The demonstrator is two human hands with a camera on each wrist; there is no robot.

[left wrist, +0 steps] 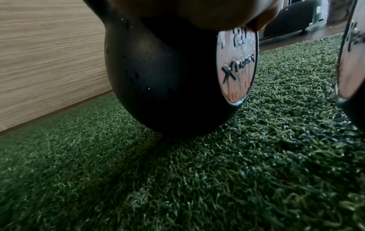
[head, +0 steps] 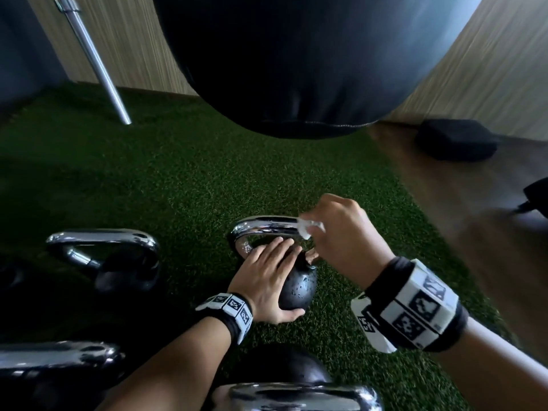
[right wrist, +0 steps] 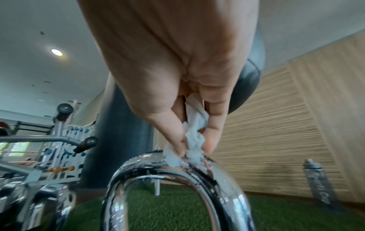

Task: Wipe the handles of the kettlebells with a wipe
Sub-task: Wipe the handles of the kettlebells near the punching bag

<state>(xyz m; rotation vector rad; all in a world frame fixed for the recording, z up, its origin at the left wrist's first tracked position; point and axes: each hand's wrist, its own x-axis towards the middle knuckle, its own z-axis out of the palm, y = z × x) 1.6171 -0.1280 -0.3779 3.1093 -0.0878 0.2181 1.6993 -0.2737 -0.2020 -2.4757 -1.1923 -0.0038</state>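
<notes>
Here, four kettlebells (head: 298, 287); right hand (head: 344, 232) pinches one wipe (head: 308, 228), left hand (head: 267, 280) flat.

Beyond the held kettlebell (head: 296, 287) the green turf (head: 184, 179) lies open up to the hanging punching bag (head: 296, 69). To its left another kettlebell (head: 118, 262) blocks passage, and two more (head: 59, 369) crowd the near side.

The left hand (head: 268, 280) lies flat with straight fingers and presses on the kettlebell (head: 298, 287), the thumb underneath at the near side. The right hand (head: 344, 232) is raised higher, its fingers (right wrist: 212, 132) and thumb curled and pinching the wipe (head: 308, 228). Both wrists wear marker bands.
</notes>
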